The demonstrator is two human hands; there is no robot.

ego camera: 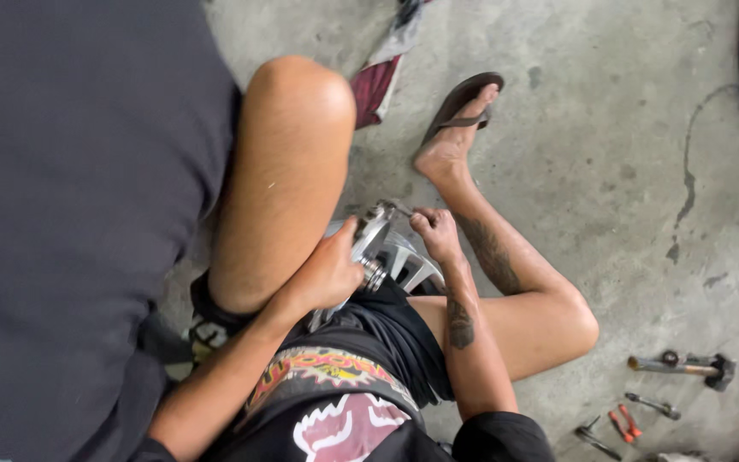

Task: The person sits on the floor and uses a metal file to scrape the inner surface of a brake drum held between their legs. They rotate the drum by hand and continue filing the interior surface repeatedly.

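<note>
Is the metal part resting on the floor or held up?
Held up: the metal part sits between both hands above the lap.

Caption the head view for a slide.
Seated on concrete, left hand steadies a metal part while right hand works it.

A single head-worn camera looks steeply down from above the seated person's chest, close over the lap. The left hand (328, 272) and right hand (434, 233) sit near the frame's centre, fingers meeting on a silver metal part (391, 250). Beyond the fingertips lies concrete floor (609, 128); far right of them, scattered hand tools (682, 368). No second view exists.
</note>
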